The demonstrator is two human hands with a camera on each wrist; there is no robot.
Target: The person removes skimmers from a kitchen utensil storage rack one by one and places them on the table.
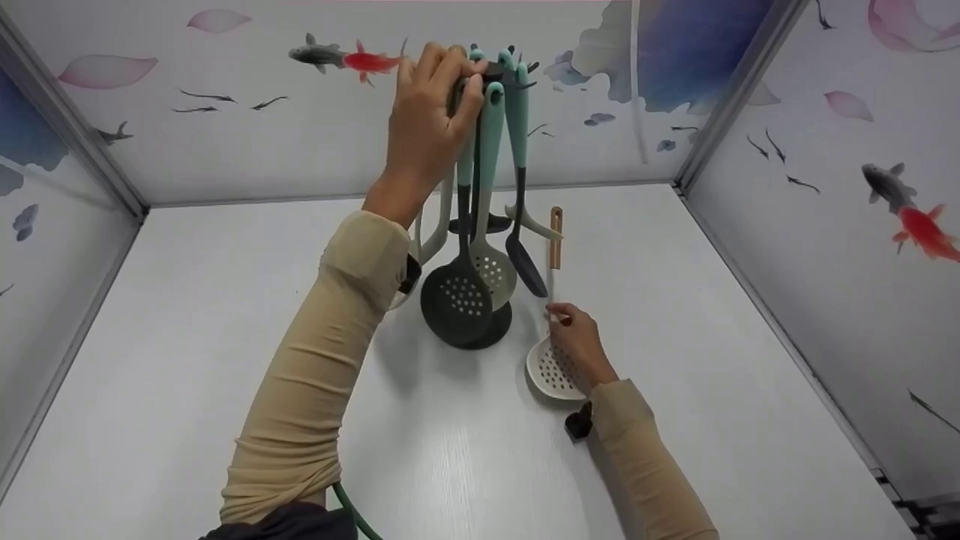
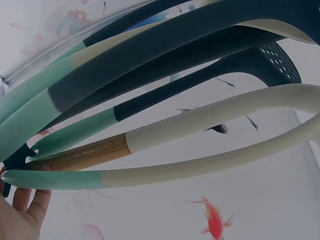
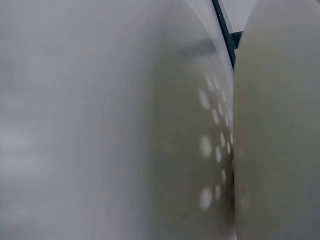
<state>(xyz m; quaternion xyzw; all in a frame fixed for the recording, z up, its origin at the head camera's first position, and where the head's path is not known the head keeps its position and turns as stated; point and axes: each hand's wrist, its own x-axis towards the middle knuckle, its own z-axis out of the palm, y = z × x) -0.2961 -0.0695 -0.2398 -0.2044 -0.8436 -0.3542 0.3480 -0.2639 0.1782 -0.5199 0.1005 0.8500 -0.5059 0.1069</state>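
Observation:
My left hand (image 1: 426, 120) grips the top of a utensil stand, its fingers around the dark hub (image 1: 496, 73). Mint-handled tools hang below, among them a dark slotted skimmer (image 1: 456, 304) and a pale slotted one (image 1: 495, 276). In the left wrist view, that hand (image 2: 27, 215) is at the handle ends, beside a wooden-handled utensil (image 2: 90, 152). Lower right, my right hand (image 1: 583, 346) pinches the neck of a white slotted turner (image 1: 551, 367) with a wooden handle (image 1: 556, 238); it lies on the table. The right wrist view shows blurred pale surfaces and holes (image 3: 206, 146) close up.
The stand's round dark base (image 1: 495, 326) rests on the white table (image 1: 225, 337). Printed panels (image 1: 337, 150) with fish and petals enclose the back and sides. A green cable (image 1: 352, 510) runs beside my left sleeve.

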